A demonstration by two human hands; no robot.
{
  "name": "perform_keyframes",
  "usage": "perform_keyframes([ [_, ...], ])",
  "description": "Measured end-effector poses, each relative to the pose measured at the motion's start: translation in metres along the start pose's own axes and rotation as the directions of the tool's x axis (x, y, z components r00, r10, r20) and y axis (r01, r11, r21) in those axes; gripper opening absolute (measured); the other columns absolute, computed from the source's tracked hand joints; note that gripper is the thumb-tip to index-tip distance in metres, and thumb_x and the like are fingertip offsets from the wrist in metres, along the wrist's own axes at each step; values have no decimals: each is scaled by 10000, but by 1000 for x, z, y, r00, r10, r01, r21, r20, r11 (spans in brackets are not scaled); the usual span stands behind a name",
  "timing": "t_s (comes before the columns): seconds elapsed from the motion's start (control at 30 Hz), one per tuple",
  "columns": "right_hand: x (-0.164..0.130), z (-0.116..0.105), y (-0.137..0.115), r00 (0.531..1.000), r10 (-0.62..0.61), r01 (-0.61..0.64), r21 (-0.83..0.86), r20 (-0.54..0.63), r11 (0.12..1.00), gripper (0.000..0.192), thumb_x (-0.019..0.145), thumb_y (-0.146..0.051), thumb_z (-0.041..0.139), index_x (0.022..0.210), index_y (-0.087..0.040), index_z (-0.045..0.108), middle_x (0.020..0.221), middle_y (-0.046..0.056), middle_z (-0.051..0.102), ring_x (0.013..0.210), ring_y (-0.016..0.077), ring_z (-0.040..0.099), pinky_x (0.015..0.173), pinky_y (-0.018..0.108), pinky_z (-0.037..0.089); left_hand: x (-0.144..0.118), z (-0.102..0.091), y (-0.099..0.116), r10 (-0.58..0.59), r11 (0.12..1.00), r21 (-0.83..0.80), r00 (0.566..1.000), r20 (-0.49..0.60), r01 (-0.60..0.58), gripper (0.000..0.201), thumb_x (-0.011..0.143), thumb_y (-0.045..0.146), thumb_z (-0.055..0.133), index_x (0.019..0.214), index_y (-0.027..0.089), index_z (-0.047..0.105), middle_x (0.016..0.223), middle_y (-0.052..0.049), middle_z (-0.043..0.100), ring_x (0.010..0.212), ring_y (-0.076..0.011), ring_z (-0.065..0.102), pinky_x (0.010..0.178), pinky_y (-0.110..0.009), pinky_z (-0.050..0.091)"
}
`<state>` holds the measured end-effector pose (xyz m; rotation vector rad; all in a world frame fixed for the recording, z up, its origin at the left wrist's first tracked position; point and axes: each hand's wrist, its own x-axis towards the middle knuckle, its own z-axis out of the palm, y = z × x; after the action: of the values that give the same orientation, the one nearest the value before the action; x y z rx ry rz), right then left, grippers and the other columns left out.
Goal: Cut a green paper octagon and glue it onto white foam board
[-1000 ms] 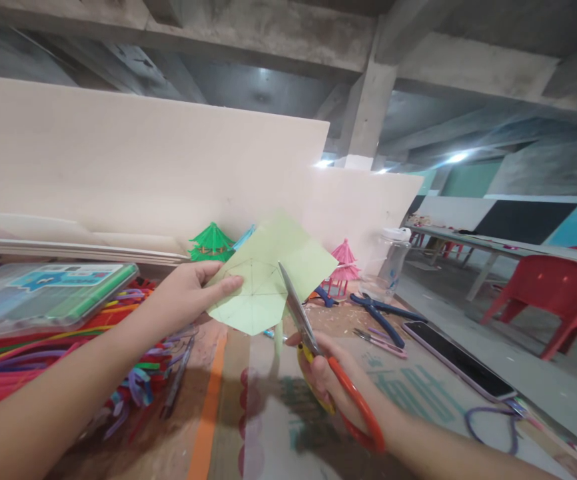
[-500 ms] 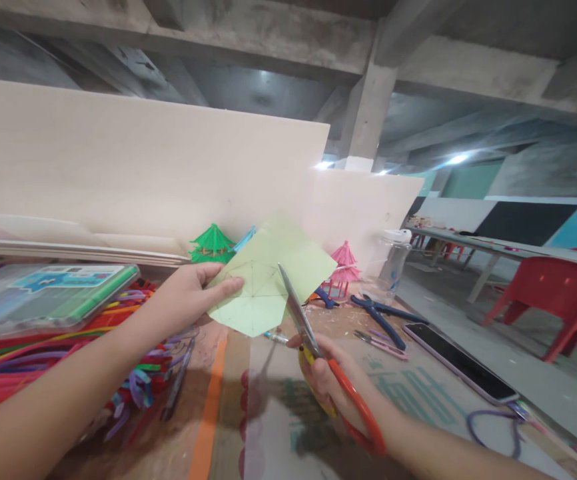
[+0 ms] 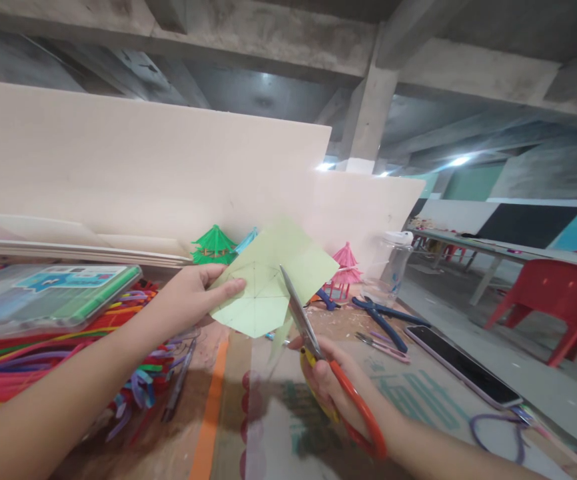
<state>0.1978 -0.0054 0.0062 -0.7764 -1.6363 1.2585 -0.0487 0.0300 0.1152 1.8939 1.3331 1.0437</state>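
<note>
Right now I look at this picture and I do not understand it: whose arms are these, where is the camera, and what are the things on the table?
The camera sits on a person's head and looks down, so both arms are that person's own. The left hand pinches a light green paper with drawn lines. The right hand holds orange-handled scissors, blades at the paper's edge. On the table lie coloured pipe cleaners, a plastic case, blue pliers, a phone and small paper umbrellas.

Pale green paper (image 3: 268, 287); orange-handled scissors (image 3: 328, 367)
</note>
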Motion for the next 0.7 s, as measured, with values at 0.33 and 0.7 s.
perform_keyframes([
  [0.33, -1, 1, -3, 999, 35, -35, 1, -23, 999, 730, 722, -837, 574, 1087, -206, 540, 583, -98, 321, 443, 77, 239, 415, 227, 165, 1, -1, -1, 3, 1000, 21, 1000, 18, -3, 494, 709, 653, 657, 829, 175, 677, 629, 10, 579, 517, -142, 491, 473, -224, 316],
  [0.7, 0, 2, 0, 1000, 10, -9, 47, -25, 999, 688, 716, -822, 602, 1027, -210, 562, 566, -98, 338, 434, 70, 234, 410, 231, 158, 1, -1, -1, -4, 1000, 22, 1000, 8, 4, 471, 695, 637, 669, 809, 180, 675, 607, 10, 581, 494, -145, 490, 451, -223, 304],
])
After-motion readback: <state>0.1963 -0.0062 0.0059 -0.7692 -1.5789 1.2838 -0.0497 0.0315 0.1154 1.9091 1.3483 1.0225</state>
